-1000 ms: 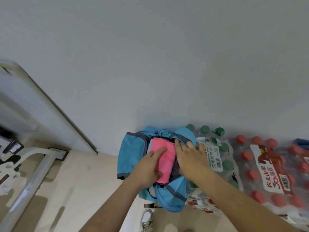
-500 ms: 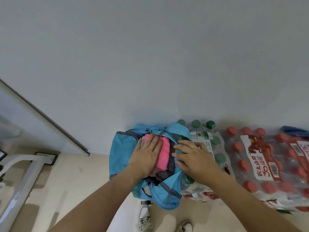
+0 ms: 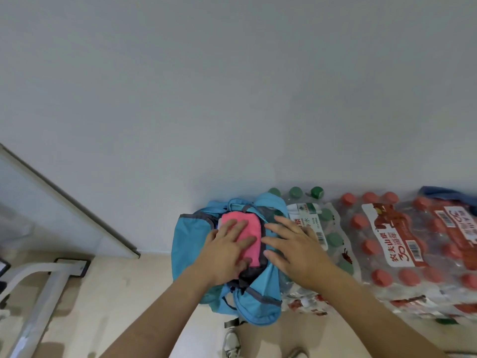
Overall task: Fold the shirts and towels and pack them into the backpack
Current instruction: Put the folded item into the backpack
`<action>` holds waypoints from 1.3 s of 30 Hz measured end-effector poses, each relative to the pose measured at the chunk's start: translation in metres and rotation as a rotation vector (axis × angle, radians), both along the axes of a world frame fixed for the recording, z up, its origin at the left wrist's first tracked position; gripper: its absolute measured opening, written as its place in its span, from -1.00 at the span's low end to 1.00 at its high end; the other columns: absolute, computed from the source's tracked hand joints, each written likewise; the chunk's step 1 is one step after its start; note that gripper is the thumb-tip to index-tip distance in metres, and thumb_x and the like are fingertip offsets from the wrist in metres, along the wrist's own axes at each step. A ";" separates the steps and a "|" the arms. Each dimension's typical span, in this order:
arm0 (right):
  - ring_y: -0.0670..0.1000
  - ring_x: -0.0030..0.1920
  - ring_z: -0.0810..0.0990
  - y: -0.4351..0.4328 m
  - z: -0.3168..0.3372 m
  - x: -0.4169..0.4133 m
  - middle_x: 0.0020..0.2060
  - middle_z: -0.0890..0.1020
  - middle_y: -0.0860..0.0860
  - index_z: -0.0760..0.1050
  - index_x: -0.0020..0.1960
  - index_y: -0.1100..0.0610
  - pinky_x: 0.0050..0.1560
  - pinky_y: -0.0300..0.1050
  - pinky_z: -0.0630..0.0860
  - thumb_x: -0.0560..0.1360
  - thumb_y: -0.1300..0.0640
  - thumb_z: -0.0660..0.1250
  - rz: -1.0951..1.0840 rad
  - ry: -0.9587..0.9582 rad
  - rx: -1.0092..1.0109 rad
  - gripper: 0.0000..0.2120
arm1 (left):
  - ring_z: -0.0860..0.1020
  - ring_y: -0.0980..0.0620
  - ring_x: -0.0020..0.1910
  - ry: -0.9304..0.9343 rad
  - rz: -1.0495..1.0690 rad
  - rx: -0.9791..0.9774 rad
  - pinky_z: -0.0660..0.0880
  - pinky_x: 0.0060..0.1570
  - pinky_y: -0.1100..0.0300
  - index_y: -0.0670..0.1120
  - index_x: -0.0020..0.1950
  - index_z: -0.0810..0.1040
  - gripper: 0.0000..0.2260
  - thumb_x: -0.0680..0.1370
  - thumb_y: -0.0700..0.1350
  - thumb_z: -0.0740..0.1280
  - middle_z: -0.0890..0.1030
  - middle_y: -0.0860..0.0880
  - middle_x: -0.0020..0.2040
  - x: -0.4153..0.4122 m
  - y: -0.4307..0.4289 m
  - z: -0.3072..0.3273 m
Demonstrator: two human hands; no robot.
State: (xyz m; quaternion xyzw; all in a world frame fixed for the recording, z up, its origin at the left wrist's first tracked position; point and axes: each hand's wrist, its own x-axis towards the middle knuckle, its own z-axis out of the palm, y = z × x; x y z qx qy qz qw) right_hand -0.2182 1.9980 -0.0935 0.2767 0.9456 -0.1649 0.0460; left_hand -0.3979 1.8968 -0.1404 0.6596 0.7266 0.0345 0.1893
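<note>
The red-capped bottle pack (image 3: 395,236) is labelled "农夫山泉" and "30"; the green-capped bottle pack (image 3: 309,223) shows "水".

There was one backpack (image 3: 189,244), one pink towel (image 3: 251,226) inside it, one green-capped bottle pack (image 3: 313,223), two red-capped bottle packs (image 3: 387,244) and two shoes (image 3: 232,342)

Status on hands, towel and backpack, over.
Left hand flat on pink towel in blue backpack. Right hand open at the opening's edge. Bottle packs alongside, not blocking.

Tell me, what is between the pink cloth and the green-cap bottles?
The right hand, spread flat over the edge of the blue backpack, as the head view shows.
</note>
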 end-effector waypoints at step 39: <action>-0.03 0.08 0.50 0.134 0.050 0.555 0.31 0.42 -0.09 0.22 0.42 -0.17 0.03 -0.16 0.40 0.53 0.11 0.32 -1.206 0.547 -0.090 -0.46 | 0.44 0.22 0.08 -0.284 -0.468 0.407 0.41 0.09 0.29 0.09 0.08 0.62 -0.76 0.53 -0.15 0.24 0.54 0.21 0.06 0.477 0.261 0.134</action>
